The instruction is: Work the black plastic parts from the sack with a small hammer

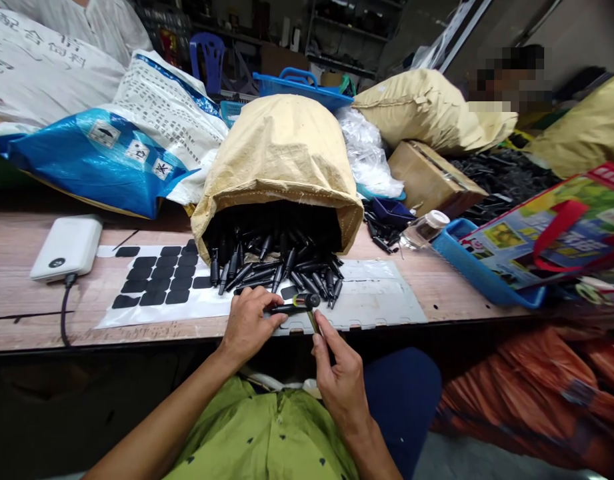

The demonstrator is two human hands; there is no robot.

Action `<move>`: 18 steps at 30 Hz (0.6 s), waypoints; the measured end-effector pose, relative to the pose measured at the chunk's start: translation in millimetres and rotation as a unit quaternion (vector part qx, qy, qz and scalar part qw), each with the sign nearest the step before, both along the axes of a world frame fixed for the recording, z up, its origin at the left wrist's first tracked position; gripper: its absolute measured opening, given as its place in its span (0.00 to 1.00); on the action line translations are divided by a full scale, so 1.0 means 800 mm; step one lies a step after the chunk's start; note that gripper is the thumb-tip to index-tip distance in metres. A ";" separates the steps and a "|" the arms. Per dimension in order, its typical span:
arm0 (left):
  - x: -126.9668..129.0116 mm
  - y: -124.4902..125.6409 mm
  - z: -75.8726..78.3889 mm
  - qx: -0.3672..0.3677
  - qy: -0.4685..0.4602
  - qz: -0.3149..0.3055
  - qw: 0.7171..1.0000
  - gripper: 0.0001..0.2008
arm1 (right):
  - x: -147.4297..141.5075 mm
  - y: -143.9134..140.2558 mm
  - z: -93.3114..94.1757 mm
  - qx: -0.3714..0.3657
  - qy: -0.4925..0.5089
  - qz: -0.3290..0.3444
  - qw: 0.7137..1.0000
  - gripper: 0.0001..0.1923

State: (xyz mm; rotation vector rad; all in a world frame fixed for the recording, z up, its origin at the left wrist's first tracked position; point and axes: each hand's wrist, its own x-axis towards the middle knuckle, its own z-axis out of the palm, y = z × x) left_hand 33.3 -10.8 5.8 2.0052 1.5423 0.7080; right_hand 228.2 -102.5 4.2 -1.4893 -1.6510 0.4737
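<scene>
My left hand [251, 323] pinches a slim black pen-shaped plastic piece [285, 309] just above the front edge of the table. In my right hand [339, 373] is the thin handle of a small hammer-like tool; its dark head with a yellow-green band [301, 301] lies across the top of that piece, close to my left fingertips. Whether head and piece touch I cannot tell. Right behind both hands, many similar black pieces [261, 270] spill from the mouth of a tan sack [281, 147].
A white sheet with black rounded stickers [161, 277] lies left, beside a white power bank [69, 247] with a cable. A grey sheet [387, 293] is at right. Farther right are a clear bottle [424, 230] and a blue basket [479, 270]. Large sacks [121, 133] line the back.
</scene>
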 end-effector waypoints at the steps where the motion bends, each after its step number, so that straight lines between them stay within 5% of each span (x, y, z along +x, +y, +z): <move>1: 0.001 0.000 0.000 -0.001 -0.002 0.003 1.000 0.09 | -0.003 0.000 0.003 -0.003 -0.006 0.009 1.000 0.24; 12: 0.001 -0.003 0.000 0.007 -0.010 0.009 1.000 0.06 | -0.016 -0.010 0.011 -0.005 -0.147 0.041 0.988 0.25; 18: 0.001 -0.002 -0.005 0.011 -0.013 0.011 1.000 0.09 | -0.010 -0.011 0.011 0.006 -0.119 0.002 0.993 0.24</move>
